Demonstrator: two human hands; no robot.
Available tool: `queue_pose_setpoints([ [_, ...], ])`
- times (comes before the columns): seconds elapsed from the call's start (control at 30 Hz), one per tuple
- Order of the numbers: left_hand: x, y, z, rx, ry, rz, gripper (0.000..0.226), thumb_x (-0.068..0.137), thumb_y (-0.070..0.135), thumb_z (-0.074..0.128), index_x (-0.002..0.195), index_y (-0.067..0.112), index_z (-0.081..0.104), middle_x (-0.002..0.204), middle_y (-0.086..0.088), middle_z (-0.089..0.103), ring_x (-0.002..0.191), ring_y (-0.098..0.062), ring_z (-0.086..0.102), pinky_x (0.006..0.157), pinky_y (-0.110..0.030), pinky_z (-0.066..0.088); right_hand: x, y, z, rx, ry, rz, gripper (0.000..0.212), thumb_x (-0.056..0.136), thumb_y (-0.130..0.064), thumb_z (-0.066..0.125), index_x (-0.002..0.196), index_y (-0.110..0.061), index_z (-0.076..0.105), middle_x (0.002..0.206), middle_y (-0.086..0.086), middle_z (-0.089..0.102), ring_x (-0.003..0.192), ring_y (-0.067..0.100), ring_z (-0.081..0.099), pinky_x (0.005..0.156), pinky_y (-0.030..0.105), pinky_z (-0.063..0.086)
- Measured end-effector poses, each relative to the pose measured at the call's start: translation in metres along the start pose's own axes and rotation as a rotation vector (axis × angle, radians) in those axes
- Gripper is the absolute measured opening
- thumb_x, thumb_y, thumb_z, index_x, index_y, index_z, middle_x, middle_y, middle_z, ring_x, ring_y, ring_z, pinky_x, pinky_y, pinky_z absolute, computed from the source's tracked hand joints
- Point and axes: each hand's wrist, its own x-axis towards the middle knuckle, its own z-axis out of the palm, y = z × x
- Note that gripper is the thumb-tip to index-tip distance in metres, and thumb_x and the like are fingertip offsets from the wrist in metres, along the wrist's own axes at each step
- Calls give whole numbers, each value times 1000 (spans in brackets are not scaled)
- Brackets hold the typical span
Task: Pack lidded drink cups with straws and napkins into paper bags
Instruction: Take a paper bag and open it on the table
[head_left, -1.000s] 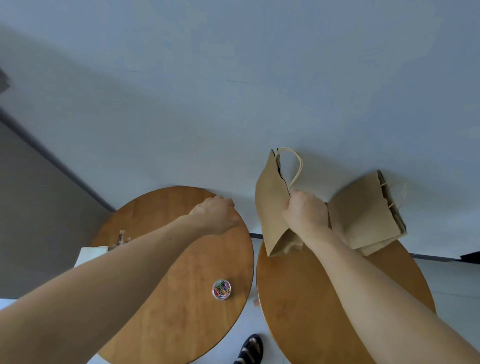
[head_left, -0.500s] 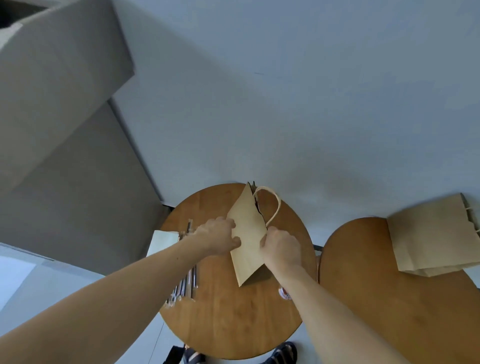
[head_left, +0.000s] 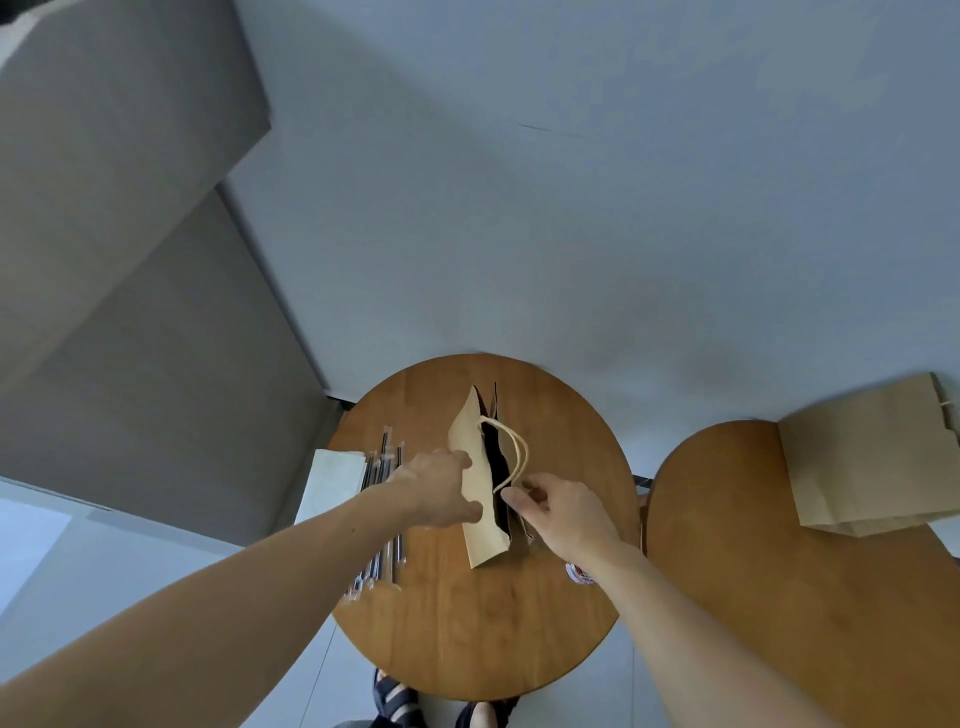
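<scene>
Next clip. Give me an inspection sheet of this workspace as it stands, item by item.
Surface: two round wooden tables side by side, left table and right table.
Job's things: paper bag stands on the left table, mouth parted; wrapped straws and white napkins lie to its left; flat spare bags on the right table. No cups seen.
Clutter: small round container, mostly hidden by the person's arm.
Grips: left hand holds the bag's left wall; right hand pinches its right edge beside the handle.
Cables: nothing seen.
Surroundings: pale wall, grey panel at left, sandalled feet below.
</scene>
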Motion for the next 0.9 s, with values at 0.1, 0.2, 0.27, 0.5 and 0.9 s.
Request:
queue_pose_setpoints([
  [0.1,4,7,3,-30,-30,-28,87,77,62,64,147,22,34,143,-3,48,123,-24,51,97,-39,48,8,4,-4,31,2,-4,48,91,-64,48,119,-27,60,102,-11,70,92,10,66,78,28,54],
  [0.2,11,22,6,-68,-20,-79,84,76,68,59,140,17,41,132,-4,56,114,-24,56,92,-40,51,18,1,-2,219,8,18,15,93,-39,60,103,-29,62,91,-15,68,84,8,65,72,22,52],
  [0.27,14,31,8,-97,10,-114,70,80,62,61,132,17,47,121,-3,60,105,-23,60,87,-39,54,23,0,-2,331,-7,73,5,92,-28,59,95,-29,64,84,-15,67,79,6,65,63,18,46],
  [0.5,23,33,14,-282,155,-317,26,89,33,61,109,18,54,88,1,62,76,-16,65,75,-33,60,33,7,-15,132,109,226,17,88,-45,64,90,-31,53,81,-12,63,70,7,61,50,20,39],
  [0.9,31,-10,13,-179,308,-504,16,98,25,48,92,15,59,70,2,54,62,-11,56,55,-25,43,26,39,-44,-234,175,282,13,94,-34,57,100,-23,55,79,-9,56,60,6,51,46,19,32],
])
